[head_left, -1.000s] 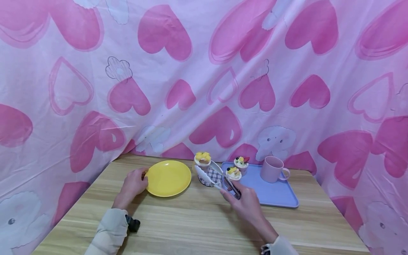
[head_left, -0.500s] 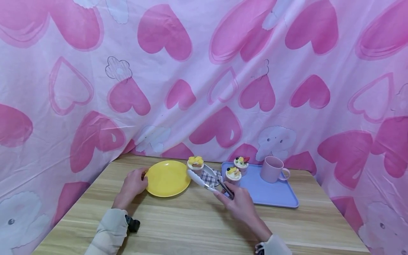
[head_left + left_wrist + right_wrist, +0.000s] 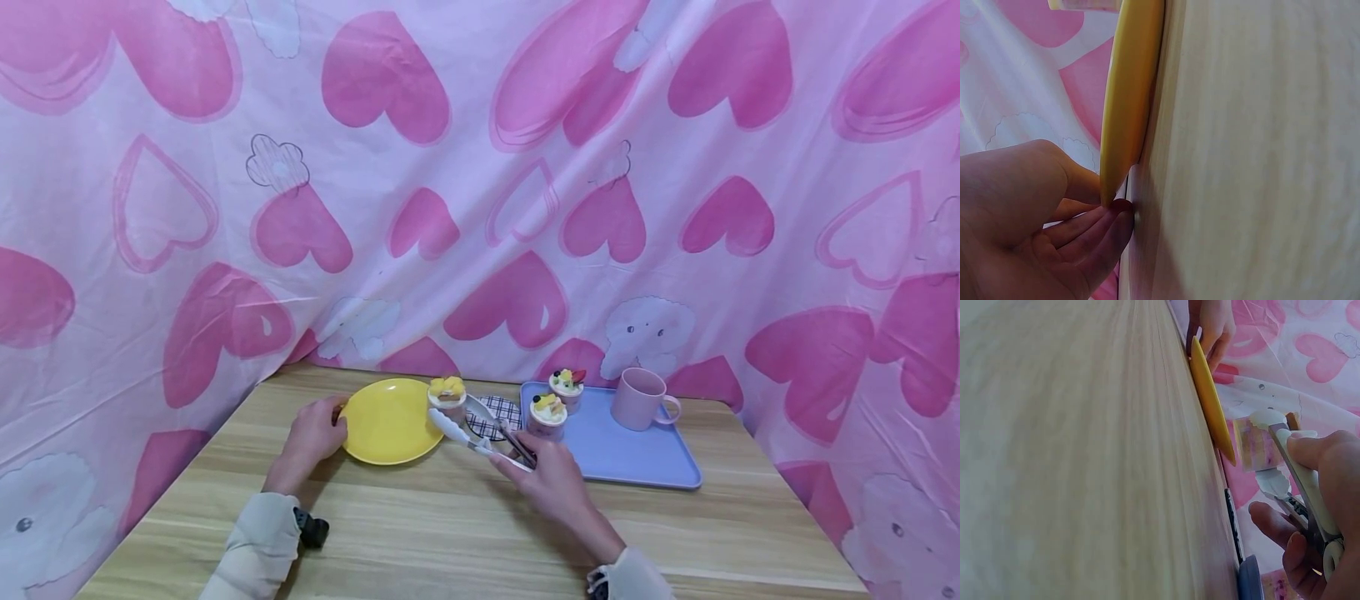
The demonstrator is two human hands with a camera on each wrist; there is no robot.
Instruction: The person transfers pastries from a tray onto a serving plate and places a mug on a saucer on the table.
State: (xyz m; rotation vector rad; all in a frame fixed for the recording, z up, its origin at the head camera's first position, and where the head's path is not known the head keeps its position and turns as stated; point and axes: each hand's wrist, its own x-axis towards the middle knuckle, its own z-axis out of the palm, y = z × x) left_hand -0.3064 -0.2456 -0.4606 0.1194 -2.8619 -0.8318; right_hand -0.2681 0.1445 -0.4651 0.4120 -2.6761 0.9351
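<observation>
Dessert cup (image 3: 447,400) is drifting left, lower-middle; my right hand (image 3: 551,483) is gripping tongs (image 3: 1307,482), left hand (image 3: 312,432) pinching the plate (image 3: 392,423); right-wrist cam's showing cake layers (image 3: 1255,449).

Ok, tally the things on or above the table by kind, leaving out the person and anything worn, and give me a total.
Dessert cups: 3
Plate: 1
Tongs: 1
Tray: 1
Mug: 1
Checked round mat: 1
Total: 8
</observation>
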